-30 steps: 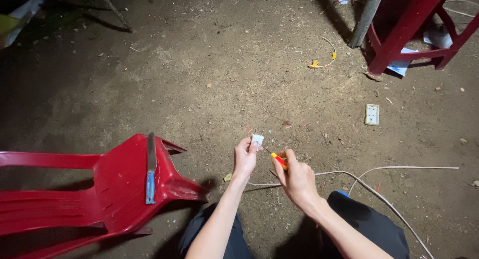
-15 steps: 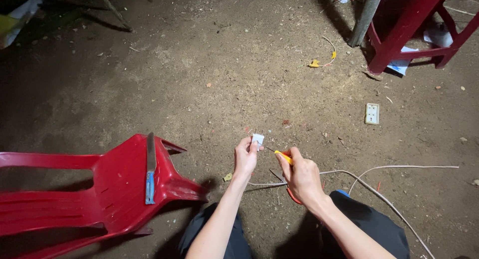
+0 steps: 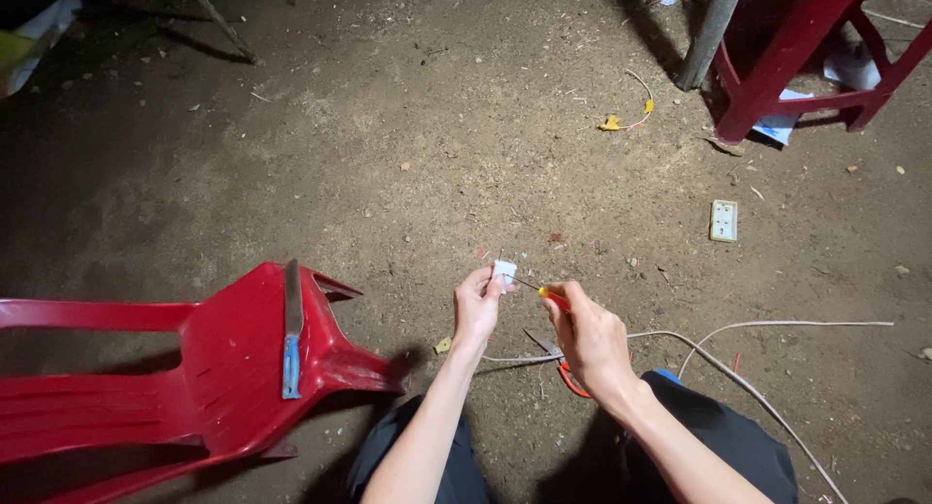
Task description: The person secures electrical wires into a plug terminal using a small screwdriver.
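— Fingers of the left hand (image 3: 478, 305) pinch a small white plug-like fitting (image 3: 504, 271) by its edges, held up above the ground in front of the knees. See the other one?

— Yes. Right hand (image 3: 589, 337) is closed around a screwdriver with a yellow-and-red handle (image 3: 554, 297), its thin shaft reaching across so the tip meets the white fitting.

— My worry is the tip. The part is tiny and held in mid-air with nothing behind it; if the blade slips out, I'd judge it could jab the pinching fingertips or knock the piece loose.

— And a dropped screw would be hard to find. That ground (image 3: 417, 174) is bare packed dirt, strewn with chips, twigs and scraps.

— Light is poor too, bright in the middle and black at the edges.

— What else lies about?

— Red-handled pliers (image 3: 568, 376) and a white cable (image 3: 767, 324) on the dirt just under the hands, a white wall socket (image 3: 723, 220) well apart to the right, a tipped red plastic chair (image 3: 223, 368) on the left with a blue-handled blade (image 3: 290, 344) resting on it, and a red stool's legs (image 3: 796, 48) at the top.
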